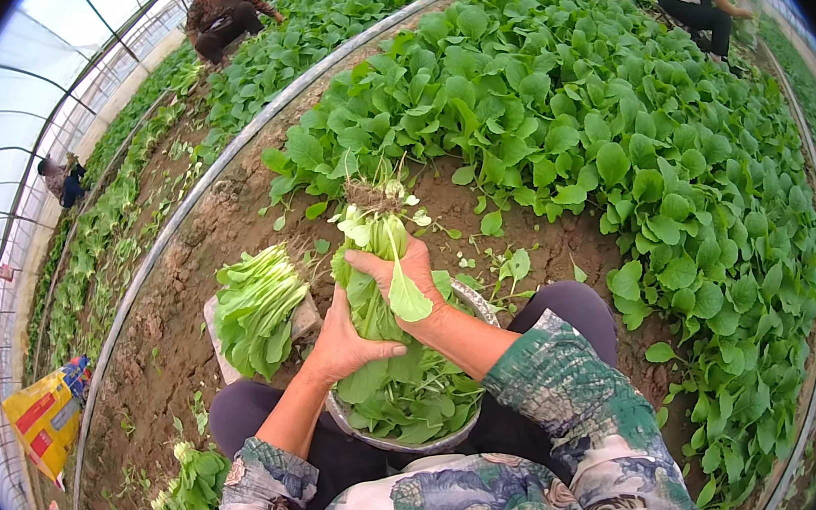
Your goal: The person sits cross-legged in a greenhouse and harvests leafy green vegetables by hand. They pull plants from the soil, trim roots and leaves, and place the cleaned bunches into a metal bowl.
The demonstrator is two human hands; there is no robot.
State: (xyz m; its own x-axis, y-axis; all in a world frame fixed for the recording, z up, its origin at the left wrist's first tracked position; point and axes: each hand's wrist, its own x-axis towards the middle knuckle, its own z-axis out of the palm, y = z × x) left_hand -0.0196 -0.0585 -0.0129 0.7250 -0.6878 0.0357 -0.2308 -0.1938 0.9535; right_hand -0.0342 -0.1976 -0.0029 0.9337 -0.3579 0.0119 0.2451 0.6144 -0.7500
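Both of my hands grip one bunch of leafy greens [366, 303], held with its soil-covered roots [375, 195] away from me. My right hand [409, 274] wraps around the stems near the roots. Lower down, my left hand [351, 345] clasps the leafy part, thumb across it. Beneath the bunch, between my knees, stands a round tub [424, 447] holding loose green leaves [442, 402]. To the left, a stack of greens [259, 306] rests on a pale slab [216, 339], with roots pointing right.
Dense growing greens [619, 120] spread ahead and right. A grey pipe [152, 248] curves along the bed's left. More picked greens [191, 491] lie lower left, near a yellow bag [46, 414]. One person [224, 15] crouches upper left; others are farther left and upper right.
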